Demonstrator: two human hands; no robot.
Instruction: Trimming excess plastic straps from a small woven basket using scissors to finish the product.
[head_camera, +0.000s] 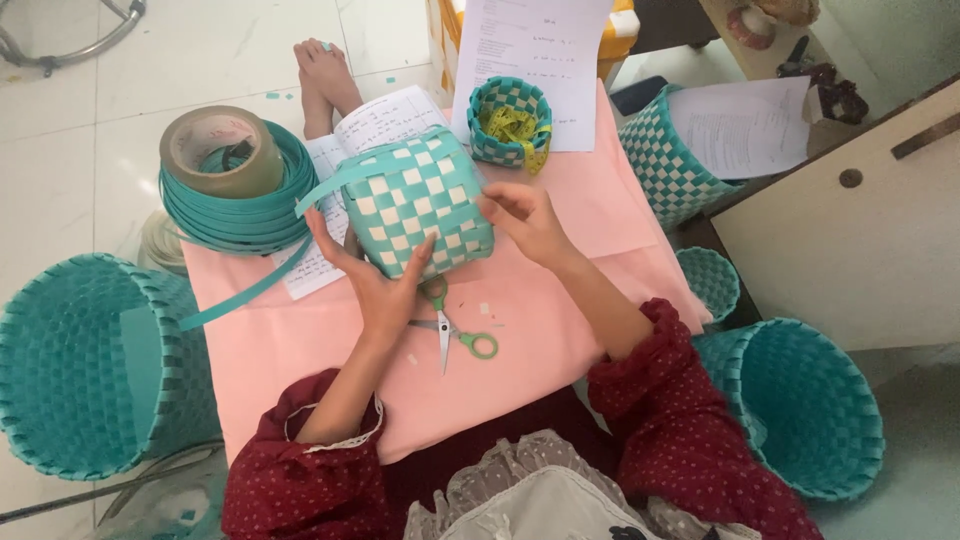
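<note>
Gripping the small teal-and-white checkered woven basket (418, 208), my left hand (375, 275) clasps its six-o'clock side, right hand (528, 222) pinching three o'clock.

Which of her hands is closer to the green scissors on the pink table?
Left. The left hand lies just above the scissors, nearly touching; the right hand is farther up, on the woven basket.

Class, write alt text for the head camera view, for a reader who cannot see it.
Two hands, left and right, hold a small teal-and-white woven basket over a pink sheet. Green-handled scissors lie beneath it; a coil of teal strip and larger teal baskets sit around.
</note>
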